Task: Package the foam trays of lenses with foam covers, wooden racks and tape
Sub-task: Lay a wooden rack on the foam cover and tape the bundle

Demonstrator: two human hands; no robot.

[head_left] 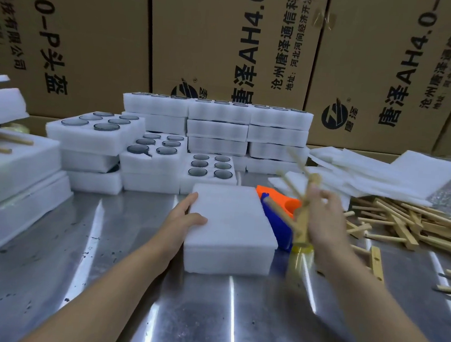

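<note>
A white foam tray with a foam cover (230, 226) on top lies on the steel table (116, 284) in front of me. My left hand (185, 216) rests on its left edge, thumb on the cover, fingers straight along the side. My right hand (326, 220) holds a wooden rack (304, 205) in the air just right of the tray; the rack is blurred. Behind the tray lies a blue and orange tape dispenser (277, 216), partly hidden by the rack and my hand.
Stacks of open foam trays of lenses (209, 166) stand at the back. Loose foam covers (382, 173) and a pile of wooden racks (410, 228) lie at the right. Packaged trays (13, 179) sit at the left. Cardboard boxes (230, 40) wall off the back.
</note>
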